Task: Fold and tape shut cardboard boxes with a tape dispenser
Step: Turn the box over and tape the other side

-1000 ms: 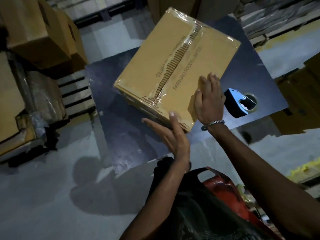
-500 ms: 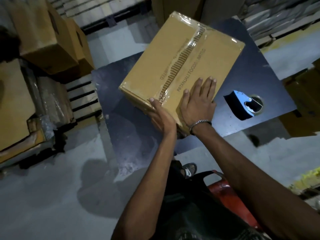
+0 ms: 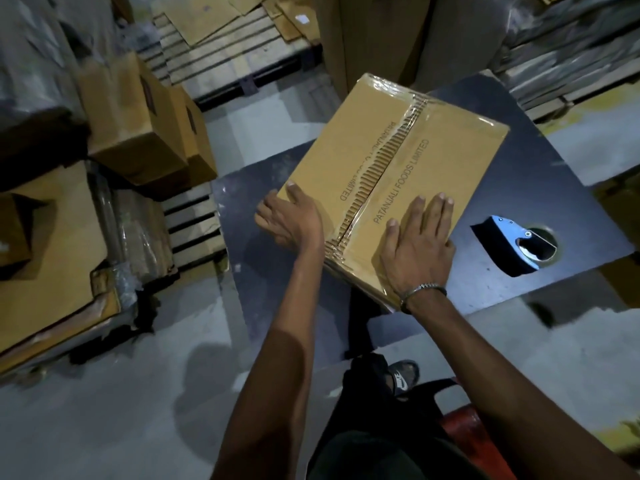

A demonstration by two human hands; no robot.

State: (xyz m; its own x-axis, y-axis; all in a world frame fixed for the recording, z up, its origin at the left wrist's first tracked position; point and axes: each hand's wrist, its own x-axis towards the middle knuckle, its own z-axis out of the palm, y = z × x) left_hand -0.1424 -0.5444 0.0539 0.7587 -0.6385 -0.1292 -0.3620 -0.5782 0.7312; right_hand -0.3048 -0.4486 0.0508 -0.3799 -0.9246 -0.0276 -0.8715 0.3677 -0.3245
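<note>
A brown cardboard box lies on a dark table, its centre seam covered with clear tape. My right hand lies flat on the box's near right flap, fingers straight. My left hand is at the box's near left corner, thumb on top and fingers down the side. A blue tape dispenser lies on the table to the right of the box, untouched.
Closed cardboard boxes and flat cardboard sit on wooden pallets at the left. More flat sheets lie on a pallet at the back. Stacked material fills the far right. A red object is by my feet.
My left hand has slid from the box's near edge to its left corner. My right hand has stayed flat on top, and the view has shifted slightly.
</note>
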